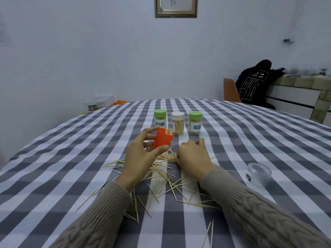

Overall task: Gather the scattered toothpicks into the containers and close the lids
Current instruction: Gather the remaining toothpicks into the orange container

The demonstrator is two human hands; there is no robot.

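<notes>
head view: four toothpick containers are on the checked grey-and-white cloth of the surface (71,140). three stand upright in a row toward the far edge, lids on: a green-lidded jar (160,119), a white-lidded jar (177,125) and a second green-lidded jar (195,124), all clear cylinders packed with wooden sticks. the fourth, an orange plastic container (162,139), is open and tilted, with toothpick tips showing at its mouth; the left hand (141,156) grips it between thumb and curled fingers. the right hand (192,159) lies knuckles up just beside it, fingers curled down onto the heap of scattered toothpicks (166,176), thin pale wooden slivers too many to count, spread toward the near edge. one clear round lid (259,173) sits toward the right edge. both sleeves are beige cable knit
</notes>
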